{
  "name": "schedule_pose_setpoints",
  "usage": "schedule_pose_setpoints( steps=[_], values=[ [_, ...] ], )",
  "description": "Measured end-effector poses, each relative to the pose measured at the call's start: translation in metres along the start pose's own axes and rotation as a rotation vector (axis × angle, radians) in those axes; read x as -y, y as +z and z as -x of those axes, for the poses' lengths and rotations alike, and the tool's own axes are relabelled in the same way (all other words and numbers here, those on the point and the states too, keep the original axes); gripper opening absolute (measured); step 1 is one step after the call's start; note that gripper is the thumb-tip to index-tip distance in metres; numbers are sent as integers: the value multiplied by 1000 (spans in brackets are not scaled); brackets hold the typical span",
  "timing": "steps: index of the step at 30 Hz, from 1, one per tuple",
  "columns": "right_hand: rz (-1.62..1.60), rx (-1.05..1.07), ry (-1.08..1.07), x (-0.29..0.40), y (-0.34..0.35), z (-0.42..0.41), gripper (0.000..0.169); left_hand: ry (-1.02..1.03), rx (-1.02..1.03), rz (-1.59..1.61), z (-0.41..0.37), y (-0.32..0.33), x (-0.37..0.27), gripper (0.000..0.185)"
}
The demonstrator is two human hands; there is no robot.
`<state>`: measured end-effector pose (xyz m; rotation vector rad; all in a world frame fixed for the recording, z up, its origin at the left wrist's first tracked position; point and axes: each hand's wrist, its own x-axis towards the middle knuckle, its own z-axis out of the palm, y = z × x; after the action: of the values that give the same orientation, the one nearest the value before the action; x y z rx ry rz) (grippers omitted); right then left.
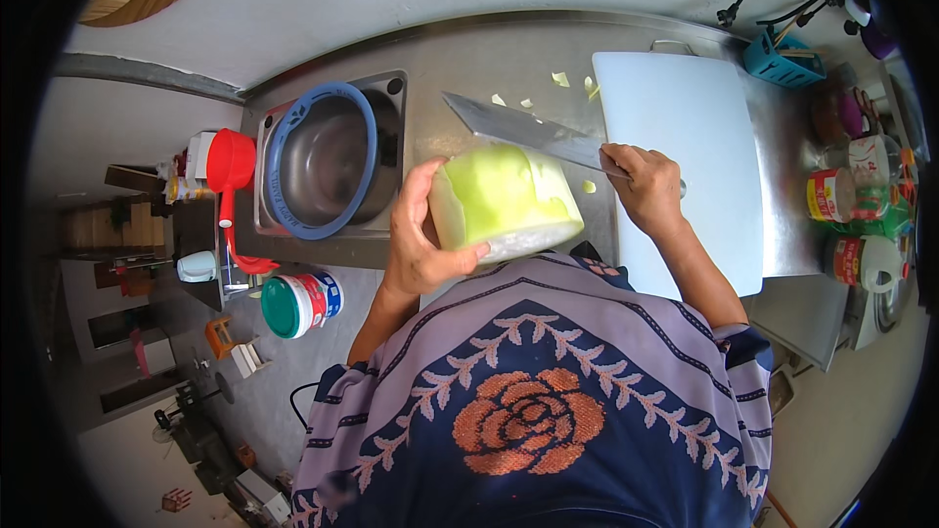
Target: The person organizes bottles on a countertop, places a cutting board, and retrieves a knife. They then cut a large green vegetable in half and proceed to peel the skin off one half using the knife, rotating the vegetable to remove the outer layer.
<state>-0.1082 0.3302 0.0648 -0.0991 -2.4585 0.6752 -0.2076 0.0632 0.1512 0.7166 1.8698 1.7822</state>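
A thick piece of pale green, peeled winter melon is held up in front of my body. My left hand grips its left end, thumb on the near lower edge and fingers around the far side. In my right hand is the handle of a cleaver. The broad blade points left, just beyond the melon's upper edge; whether it touches the rind cannot be made out. Small peel scraps lie on the steel counter behind the blade.
A white cutting board lies to the right. At left, a blue-rimmed basin sits in the sink, with a red ladle beside it. A blue basket and several bottles and jars stand at far right. A lidded bucket is lower left.
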Motion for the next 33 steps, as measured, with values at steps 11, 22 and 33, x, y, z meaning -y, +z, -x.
schedule_pose_setpoints(
  steps=[11,22,33],
  values=[
    [-157,-66,-245,46,-34,-6,26,78,-273,-98,-12,-18,64,66],
    [-116,-94,-279,47,-23,-4,28,18,-206,44,-13,-26,59,68],
    [-64,-110,-213,21,2,4,27,95,-160,-169,-7,-26,47,72]
  ],
)
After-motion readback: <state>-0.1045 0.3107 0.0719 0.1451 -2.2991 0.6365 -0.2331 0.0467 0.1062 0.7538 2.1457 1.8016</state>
